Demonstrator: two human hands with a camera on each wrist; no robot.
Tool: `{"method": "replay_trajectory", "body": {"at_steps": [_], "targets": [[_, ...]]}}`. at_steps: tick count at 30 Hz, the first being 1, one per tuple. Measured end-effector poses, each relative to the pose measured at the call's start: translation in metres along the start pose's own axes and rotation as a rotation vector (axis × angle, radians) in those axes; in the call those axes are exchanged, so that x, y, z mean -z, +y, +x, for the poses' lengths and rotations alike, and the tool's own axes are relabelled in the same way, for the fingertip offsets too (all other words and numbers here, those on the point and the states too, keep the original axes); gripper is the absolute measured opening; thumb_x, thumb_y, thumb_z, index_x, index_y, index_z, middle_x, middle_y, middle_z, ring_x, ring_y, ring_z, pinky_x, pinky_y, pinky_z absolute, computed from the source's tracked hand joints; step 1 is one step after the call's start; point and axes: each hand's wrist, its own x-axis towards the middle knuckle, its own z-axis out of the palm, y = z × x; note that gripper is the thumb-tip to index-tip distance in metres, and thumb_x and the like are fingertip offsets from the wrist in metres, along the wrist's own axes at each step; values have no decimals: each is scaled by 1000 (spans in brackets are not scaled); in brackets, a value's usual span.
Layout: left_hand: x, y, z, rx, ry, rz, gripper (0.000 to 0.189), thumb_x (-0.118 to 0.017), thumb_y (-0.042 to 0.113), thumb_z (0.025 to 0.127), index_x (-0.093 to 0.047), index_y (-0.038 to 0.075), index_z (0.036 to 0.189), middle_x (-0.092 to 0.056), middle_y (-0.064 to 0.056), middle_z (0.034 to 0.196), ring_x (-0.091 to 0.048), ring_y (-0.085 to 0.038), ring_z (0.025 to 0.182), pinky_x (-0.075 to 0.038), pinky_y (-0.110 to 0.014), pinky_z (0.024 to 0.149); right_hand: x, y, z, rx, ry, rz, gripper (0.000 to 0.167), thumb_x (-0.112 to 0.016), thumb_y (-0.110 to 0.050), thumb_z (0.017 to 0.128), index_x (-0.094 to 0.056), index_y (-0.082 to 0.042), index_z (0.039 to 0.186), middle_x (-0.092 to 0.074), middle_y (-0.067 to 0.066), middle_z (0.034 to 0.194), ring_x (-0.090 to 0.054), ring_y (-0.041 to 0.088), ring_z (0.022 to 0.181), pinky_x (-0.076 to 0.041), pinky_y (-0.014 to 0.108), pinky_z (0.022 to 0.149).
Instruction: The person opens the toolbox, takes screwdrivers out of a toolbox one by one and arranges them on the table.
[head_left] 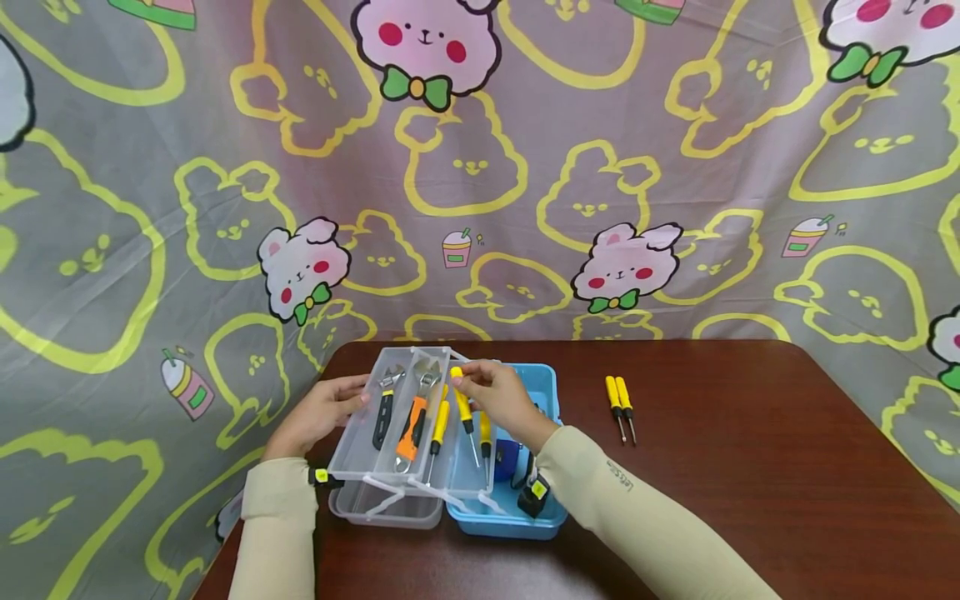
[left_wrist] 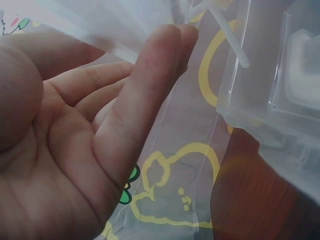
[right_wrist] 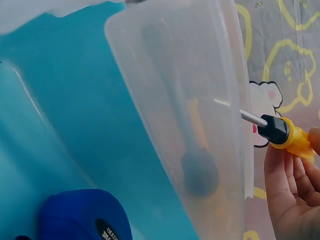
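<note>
My right hand (head_left: 501, 398) pinches the yellow handle of a screwdriver (head_left: 463, 404), its shaft pointing down over the clear trays. In the right wrist view, fingers hold that screwdriver (right_wrist: 292, 138) beside the tray wall (right_wrist: 150, 90). My left hand (head_left: 318, 412) touches the left side of the raised clear tray (head_left: 360, 446), its fingers extended against the plastic in the left wrist view. An adjustable wrench with a black handle (head_left: 383, 417) and one with an orange handle (head_left: 412, 429) lie in the trays, near yellow screwdrivers (head_left: 440, 425).
Below the trays sits the blue toolbox base (head_left: 557, 392), with a blue tape measure (head_left: 507, 458) inside. A clear lower bin (head_left: 386, 518) stands at its left. Two yellow screwdrivers (head_left: 619, 400) lie on the brown table (head_left: 720, 467) to the right. A patterned curtain (head_left: 525, 183) hangs behind.
</note>
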Motion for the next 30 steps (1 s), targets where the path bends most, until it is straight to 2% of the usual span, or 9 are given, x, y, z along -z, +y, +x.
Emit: {"method": "replay_trajectory", "body": {"at_steps": [7,18,24,30], "targets": [[0,1,0,-4,-2,3,50,-59,21,99,-46,6,145,-63,-15,122,-64,-27,99,-54,-43,81,4,0,1,10,6,34,24,-67,-27,94,-68,-9,110,-67,6,96,-63,23,86,-57,37,72],[1,3,0,14,1,-5,50,-59,22,99,-46,7,145,-62,-14,123,-64,-27,100,-54,-44,83,14,-3,1,32,-19,36,32,-68,-28,94,-68,-1,112,-68,7,94,-63,23,81,-57,35,68],[1,4,1,18,3,0,50,-60,22,98,-47,7,145,-62,-14,124,-64,-27,100,-54,-44,83,19,-5,1,27,-11,54,28,-69,-25,93,-69,-2,109,-68,9,93,-63,23,81,-57,36,68],[0,4,0,17,1,-2,50,-59,21,99,-46,7,145,-62,-14,124,-64,-27,100,-54,-44,83,26,-6,-1,21,-6,41,29,-67,-27,94,-68,-3,111,-68,7,97,-65,23,85,-57,37,70]]}}
